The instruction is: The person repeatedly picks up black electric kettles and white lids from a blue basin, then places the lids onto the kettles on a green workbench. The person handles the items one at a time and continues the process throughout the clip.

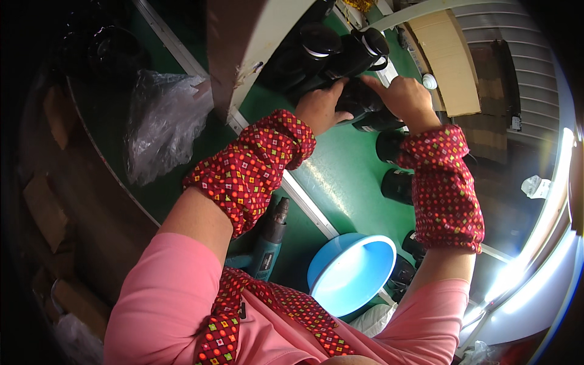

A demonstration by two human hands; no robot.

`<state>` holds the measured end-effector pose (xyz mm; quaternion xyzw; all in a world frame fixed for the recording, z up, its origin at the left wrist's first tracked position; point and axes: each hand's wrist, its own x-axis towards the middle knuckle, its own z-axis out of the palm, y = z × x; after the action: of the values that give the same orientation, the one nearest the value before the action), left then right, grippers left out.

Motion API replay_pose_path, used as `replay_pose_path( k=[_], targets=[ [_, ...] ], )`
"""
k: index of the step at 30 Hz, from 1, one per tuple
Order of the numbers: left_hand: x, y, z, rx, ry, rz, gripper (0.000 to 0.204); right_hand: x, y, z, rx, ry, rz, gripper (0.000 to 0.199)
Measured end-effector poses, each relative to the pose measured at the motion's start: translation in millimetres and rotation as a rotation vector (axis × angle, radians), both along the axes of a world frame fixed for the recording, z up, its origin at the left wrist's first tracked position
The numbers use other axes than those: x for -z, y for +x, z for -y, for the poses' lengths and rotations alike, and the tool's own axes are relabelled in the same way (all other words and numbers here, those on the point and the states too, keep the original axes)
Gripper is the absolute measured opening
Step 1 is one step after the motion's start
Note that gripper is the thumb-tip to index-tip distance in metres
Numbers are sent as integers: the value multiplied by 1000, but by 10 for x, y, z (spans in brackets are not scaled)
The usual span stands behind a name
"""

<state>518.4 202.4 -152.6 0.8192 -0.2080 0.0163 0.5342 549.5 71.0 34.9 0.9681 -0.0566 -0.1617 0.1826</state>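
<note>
Both my hands reach forward over a green work surface point(340, 176). My left hand point(321, 108) and my right hand point(406, 97) grip the same black cylindrical container point(364, 104) from either side. Just beyond it stand two more black containers with lids, one point(317, 45) to the left and one point(368, 48) with a handle to the right. Red patterned sleeve covers wrap both my forearms.
Further black containers point(396, 185) lie on the green surface under my right forearm. A blue plastic basin point(350, 271) sits near my body, a teal power tool point(267, 246) to its left. A crumpled clear plastic bag point(159, 121) lies at left, cardboard point(447, 61) at upper right.
</note>
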Motion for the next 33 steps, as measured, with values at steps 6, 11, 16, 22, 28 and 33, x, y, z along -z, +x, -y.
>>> replay_pose_path(
  k=[6, 11, 16, 22, 28, 33],
  targets=[
    [-47, -23, 53, 20, -28, -2, 86, 212, -72, 346, -344, 253, -16, 57],
    [-32, 1, -4, 30, -18, -56, 86, 32, -58, 251, -276, 322, -154, 86],
    [-102, -37, 34, 27, 50, -73, 85, 68, -120, 440, -556, 337, -163, 85],
    [-132, -63, 74, 17, 50, -107, 89, 208, -142, 417, -390, 210, -82, 74],
    [-77, -74, 108, 30, -2, -101, 92, 468, -224, 223, -202, 8, 78, 95],
    [-227, -353, -198, -62, -130, 51, 99, 284, 120, -62, -127, 85, 106, 96]
  ],
)
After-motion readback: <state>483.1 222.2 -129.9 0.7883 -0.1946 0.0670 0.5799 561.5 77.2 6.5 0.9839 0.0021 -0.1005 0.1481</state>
